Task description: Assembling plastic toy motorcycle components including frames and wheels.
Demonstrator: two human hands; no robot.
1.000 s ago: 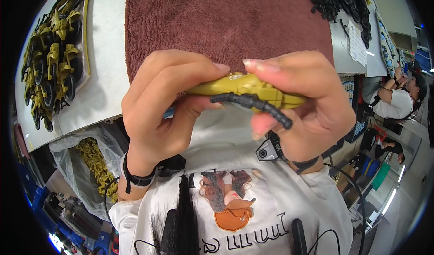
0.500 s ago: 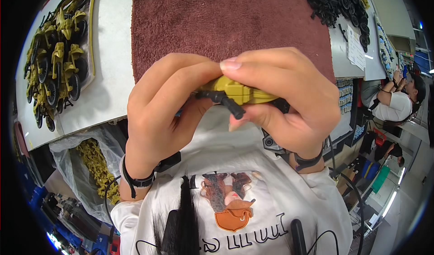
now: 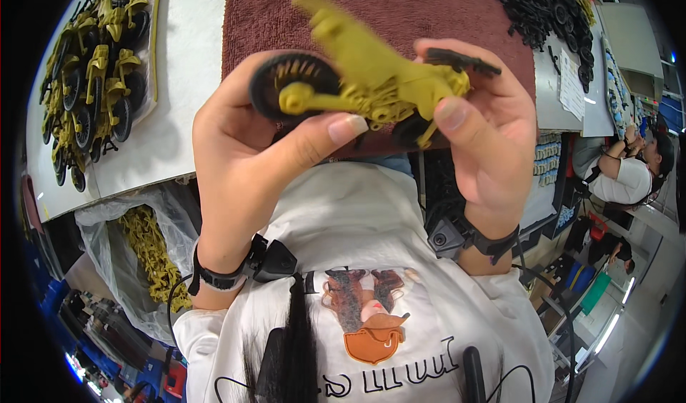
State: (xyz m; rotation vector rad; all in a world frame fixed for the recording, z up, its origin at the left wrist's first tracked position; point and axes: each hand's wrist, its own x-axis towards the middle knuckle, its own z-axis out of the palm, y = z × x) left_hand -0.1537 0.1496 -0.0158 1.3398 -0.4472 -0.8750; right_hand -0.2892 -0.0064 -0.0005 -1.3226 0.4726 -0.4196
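Note:
Between both hands I hold a yellow toy motorcycle (image 3: pixel 389 81) on its side, above the front of a brown towel (image 3: pixel 421 6). My left hand (image 3: pixel 250 146) grips the end with a black spoked wheel (image 3: pixel 264 88), its thumb pressed along the lower frame. At the other end, my right hand (image 3: pixel 493 131) pinches the yellow body with the thumb, close to black handlebars (image 3: pixel 464 61). A second dark wheel shows only partly below the body. The upper yellow tail is blurred by motion.
Several yellow toy motorcycles (image 3: pixel 96 74) with black wheels lie piled on the left of the white table (image 3: pixel 186 60). Black parts (image 3: pixel 536 10) and a paper sheet (image 3: pixel 570 85) lie at the right. Below left hangs a clear bag of yellow parts (image 3: pixel 153 253). Another person (image 3: pixel 629 160) sits far right.
The toy motorcycle has been turned so its side and a wheel now show. My hands have moved apart, from covering it together to holding its two ends.

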